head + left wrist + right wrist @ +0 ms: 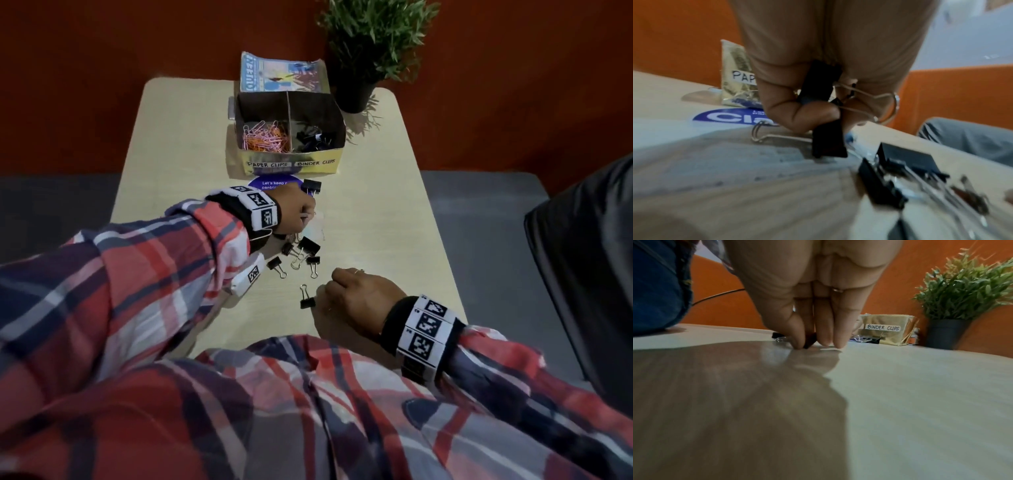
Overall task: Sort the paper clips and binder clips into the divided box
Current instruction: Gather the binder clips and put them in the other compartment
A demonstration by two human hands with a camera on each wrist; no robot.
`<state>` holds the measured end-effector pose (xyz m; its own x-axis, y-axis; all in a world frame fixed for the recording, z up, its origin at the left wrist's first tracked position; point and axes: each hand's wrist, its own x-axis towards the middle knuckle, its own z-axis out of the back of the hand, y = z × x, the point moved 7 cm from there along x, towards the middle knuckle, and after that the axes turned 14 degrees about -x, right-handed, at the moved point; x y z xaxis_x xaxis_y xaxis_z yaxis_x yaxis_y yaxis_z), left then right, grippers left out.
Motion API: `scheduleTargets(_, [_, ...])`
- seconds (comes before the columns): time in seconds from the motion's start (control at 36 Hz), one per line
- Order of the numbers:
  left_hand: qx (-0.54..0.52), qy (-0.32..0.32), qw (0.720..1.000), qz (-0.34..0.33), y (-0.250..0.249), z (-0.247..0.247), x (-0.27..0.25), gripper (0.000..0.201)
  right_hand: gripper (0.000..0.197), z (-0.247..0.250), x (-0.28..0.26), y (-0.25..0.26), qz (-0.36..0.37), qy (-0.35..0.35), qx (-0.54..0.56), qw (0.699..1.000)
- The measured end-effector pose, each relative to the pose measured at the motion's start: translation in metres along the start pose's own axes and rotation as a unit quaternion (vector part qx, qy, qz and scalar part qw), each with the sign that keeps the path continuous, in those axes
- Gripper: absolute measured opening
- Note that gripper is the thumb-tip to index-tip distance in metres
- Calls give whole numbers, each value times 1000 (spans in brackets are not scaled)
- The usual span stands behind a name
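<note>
The divided box (291,163) stands at the table's far side. Its left cell holds pink and orange paper clips (263,137) and its right cell holds black binder clips (312,138). My left hand (300,213) hovers in front of the box and grips several black binder clips (821,84), one of them (828,141) hanging down to the table. Several loose binder clips (301,255) lie just below that hand. My right hand (322,295) points fingers-down at the near side. Its thumb and forefinger pinch a small black binder clip (809,341) that sits on the table.
A potted plant (368,51) stands right of the box at the back. A round blue sticker (270,183) lies in front of the box. The beige table (394,212) has rounded corners, with a grey surface and a dark object (589,274) to its right.
</note>
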<state>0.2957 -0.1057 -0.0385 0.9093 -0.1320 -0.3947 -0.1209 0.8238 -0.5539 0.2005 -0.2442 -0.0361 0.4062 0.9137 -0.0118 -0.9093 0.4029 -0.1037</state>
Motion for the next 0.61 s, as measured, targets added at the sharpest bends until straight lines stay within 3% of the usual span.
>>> scheduleTargets(0.08, [-57,-3,998,15,5,11,1,27,5,12,8,-13,-38,12,-42,998])
scheduleTargets(0.14, [-94,0,995,13,4,20,0,26,24,12,13,-20,-62,17,-27,998])
scheduleTargets(0.22, [-140,-27,990,-8,-10,48,1,15,26,11,26,-29,-86,30,-2,996])
scheduleTargets(0.33, [-156,-97,983,-24,-28,94,20,27,33,-6,54,-36,-84,123,58,987])
scheduleTargets(0.42, [-130,-120,984,-19,-37,117,38,26,51,-8,71,-34,-44,170,36,984])
scheduleTargets(0.56, [-47,-131,990,-12,-46,123,62,6,52,-5,76,-15,69,179,2,981])
scheduleTargets(0.61, [-24,-128,991,0,-42,120,75,12,54,-11,75,-16,72,178,8,981])
